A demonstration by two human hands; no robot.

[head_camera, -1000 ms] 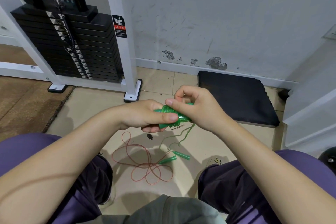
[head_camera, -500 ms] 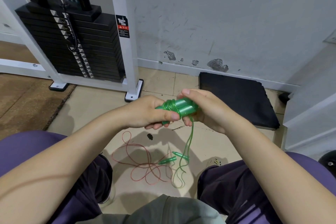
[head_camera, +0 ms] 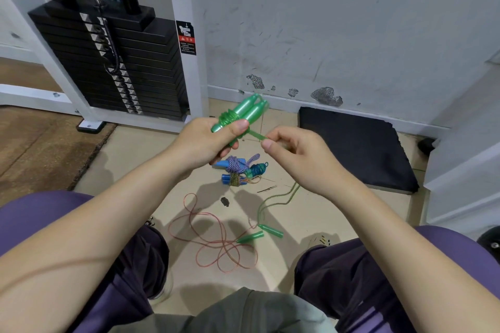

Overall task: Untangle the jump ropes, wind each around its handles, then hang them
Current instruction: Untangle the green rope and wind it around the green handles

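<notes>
With the left hand [head_camera: 213, 140] clenched round the pair of translucent green plastic jump-rope handles [head_camera: 244, 113] held above the tiled floor [head_camera: 135, 159], and the right hand [head_camera: 295, 154] pinching the thin green cord [head_camera: 255, 134], any slack could loosen the wound coils.

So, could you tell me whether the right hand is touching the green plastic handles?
Apart. The head view shows the right hand pinching only the green cord, floor visible between it and the handles.
</notes>
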